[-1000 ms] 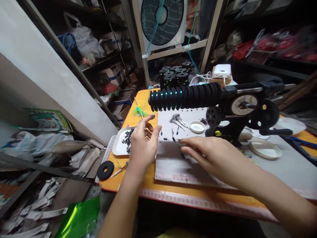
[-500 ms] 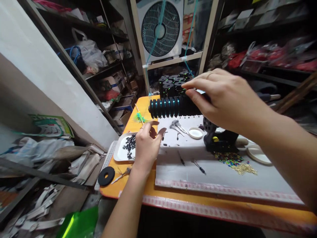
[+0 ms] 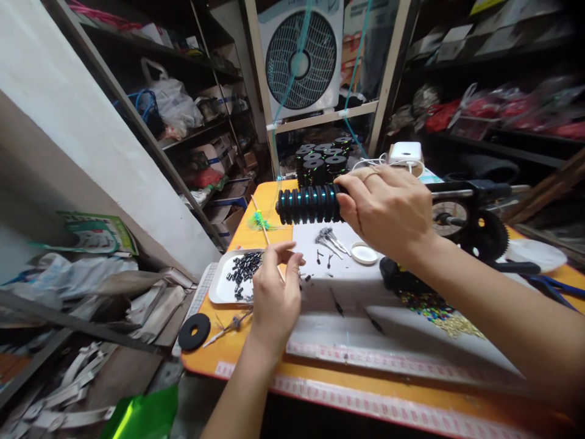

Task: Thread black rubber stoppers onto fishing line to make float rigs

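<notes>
A row of black ring-shaped spools wound with shiny blue line [image 3: 308, 205] sits on a horizontal shaft above the table. My right hand [image 3: 388, 204] is wrapped over the right part of this row, its thumb on the near side. Below and left of the row, my left hand [image 3: 278, 283] hovers beside a white tray [image 3: 219, 281] of small black tubular pieces. Its fingers are curled, with a gap between thumb and forefinger and nothing visible in them. To the right stands a winding device with a black toothed wheel [image 3: 491, 235].
Behind the row stand stacked black spools [image 3: 323, 161]. On the white board lie thin-stemmed grey pieces [image 3: 331, 242], a shallow white dish [image 3: 364, 253] and loose beads [image 3: 434, 311]. A black ring [image 3: 194, 332] rests at the table's left corner; a box fan [image 3: 300, 61] stands beyond.
My right hand has come down from a raised pinch above the row and closed over the spools. My left hand has shifted slightly down and right. The view has moved a little.
</notes>
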Tool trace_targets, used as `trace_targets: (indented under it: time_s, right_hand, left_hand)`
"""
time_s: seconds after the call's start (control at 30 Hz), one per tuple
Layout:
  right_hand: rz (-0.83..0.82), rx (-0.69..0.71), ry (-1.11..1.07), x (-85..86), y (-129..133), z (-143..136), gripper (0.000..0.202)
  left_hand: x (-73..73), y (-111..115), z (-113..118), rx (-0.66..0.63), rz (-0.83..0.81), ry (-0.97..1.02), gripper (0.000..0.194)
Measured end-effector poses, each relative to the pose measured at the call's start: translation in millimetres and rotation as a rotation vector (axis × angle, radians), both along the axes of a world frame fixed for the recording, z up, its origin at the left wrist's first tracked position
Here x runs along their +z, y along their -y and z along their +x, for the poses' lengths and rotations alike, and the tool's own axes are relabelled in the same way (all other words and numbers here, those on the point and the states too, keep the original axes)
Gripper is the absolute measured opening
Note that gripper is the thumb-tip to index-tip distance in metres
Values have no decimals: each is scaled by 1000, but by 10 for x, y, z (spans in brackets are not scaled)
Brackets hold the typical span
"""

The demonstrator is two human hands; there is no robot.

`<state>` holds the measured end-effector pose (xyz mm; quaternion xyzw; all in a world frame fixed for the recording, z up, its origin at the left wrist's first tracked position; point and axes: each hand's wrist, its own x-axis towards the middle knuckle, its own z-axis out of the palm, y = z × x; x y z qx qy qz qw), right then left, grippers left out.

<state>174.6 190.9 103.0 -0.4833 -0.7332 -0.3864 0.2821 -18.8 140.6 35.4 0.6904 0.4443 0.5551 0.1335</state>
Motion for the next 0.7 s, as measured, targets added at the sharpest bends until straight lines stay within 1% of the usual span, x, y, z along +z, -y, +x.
trace_targets:
  time_s: [0.07,0.13,0.17,0.23,0.3,0.37,0.47,0.6,0.7]
  right_hand:
    - [10,-2,-1,-13,5,-1,49]
    - [18,2,-1,-20,12,-7,48]
    - [21,4,-3,-24,16,-10,48]
    - [25,9,-6,-29,22,-14,48]
    - [28,9,-9,-32,24,-14,48]
    - [34,11,-9,-33,25,-12,48]
    - [31,8,-7,-34,26,-8,46]
    - [28,-1,-3,-33,38,-8,45]
    - [8,-9,-1,1,50,-17,45]
  left_hand:
    - [-14,55,24,-48,-59,74,32]
    - [2,85,49,-118,-126,139,40]
    - [22,85,61,-141,-157,149,39]
    - [77,51,88,-138,-205,128,36]
    - [140,-23,121,-124,-263,107,38]
    - [196,-110,159,-149,-316,117,40]
    - [253,-189,211,-190,-330,142,27]
    - [246,-141,229,-179,-269,180,20]
    - [157,-82,211,-168,-245,184,18]
